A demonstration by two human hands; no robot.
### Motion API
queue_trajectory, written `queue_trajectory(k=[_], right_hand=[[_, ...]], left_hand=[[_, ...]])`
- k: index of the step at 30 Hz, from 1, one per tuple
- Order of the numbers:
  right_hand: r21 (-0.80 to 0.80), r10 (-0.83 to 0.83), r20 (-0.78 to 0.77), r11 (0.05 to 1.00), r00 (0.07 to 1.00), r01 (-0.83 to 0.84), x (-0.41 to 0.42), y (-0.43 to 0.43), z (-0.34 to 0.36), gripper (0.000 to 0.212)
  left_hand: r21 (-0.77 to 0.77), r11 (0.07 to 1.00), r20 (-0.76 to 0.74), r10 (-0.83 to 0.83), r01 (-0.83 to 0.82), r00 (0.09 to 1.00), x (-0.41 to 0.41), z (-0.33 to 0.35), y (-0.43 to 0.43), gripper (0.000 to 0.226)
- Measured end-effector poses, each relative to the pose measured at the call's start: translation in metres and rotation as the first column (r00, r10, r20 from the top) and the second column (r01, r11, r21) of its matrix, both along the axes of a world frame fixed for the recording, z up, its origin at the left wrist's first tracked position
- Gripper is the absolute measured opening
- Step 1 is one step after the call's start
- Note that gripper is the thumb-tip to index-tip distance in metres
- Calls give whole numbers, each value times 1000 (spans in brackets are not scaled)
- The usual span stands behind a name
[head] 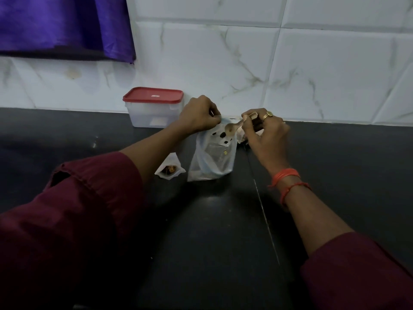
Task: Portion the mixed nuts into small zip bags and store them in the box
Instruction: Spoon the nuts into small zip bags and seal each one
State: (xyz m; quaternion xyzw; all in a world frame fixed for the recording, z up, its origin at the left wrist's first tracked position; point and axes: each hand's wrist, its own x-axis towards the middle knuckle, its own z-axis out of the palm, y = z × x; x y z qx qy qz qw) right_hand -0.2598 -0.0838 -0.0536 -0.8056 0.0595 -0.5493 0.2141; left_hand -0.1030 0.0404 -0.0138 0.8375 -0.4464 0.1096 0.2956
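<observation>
While the bench [335, 175] carries the lidded box [154, 110] at its back, the clear bag [212, 162] stands mid-bench: the left grip [196, 115] pinches its rim, the right grip [266, 130] pinches a spoon [230, 129] at the mouth. If the rim slackens, nuts [222, 135] may spill beside the filled zip bag [169, 170].

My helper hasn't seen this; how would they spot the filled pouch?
On the black counter, find the tall clear bag upright before the tiled wall. Just left of its base lies a small white pouch, flat, with brown nuts showing.
</observation>
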Motion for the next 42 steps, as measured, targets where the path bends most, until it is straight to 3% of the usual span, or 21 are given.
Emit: queue_trajectory(k=[4,9,20,24,32,38,42], right_hand=[[-225,3,-12,974,1000,-6,-3,0,-1,12],[-423,-79,-84,905,993,36,1,-6,-6,16],[-580,-137,-160,815,978,19,4,-4,-11,15],[-549,-129,-171,835,977,14,6,-1,-12,16],[-413,-117,-16,905,993,100,5,5,-8,7],[-218,-90,-1,972,996,88,4,7,-6,9],[-278,-108,-35,956,994,94,6,6,-9,11]], left_hand=[[-140,987,-154,55,-77,986,-4,1,10,16],[-203,970,-269,79,-137,960,-15,-13,21,13],[-328,927,-234,108,-183,966,-24,-34,38,14],[-332,927,-182,117,-173,976,-22,-37,38,14],[-321,933,-77,144,-161,987,-21,-39,32,17],[-332,930,-36,155,-158,987,-24,-34,33,21],[-356,921,-38,158,-161,987,-26,-32,34,19]])
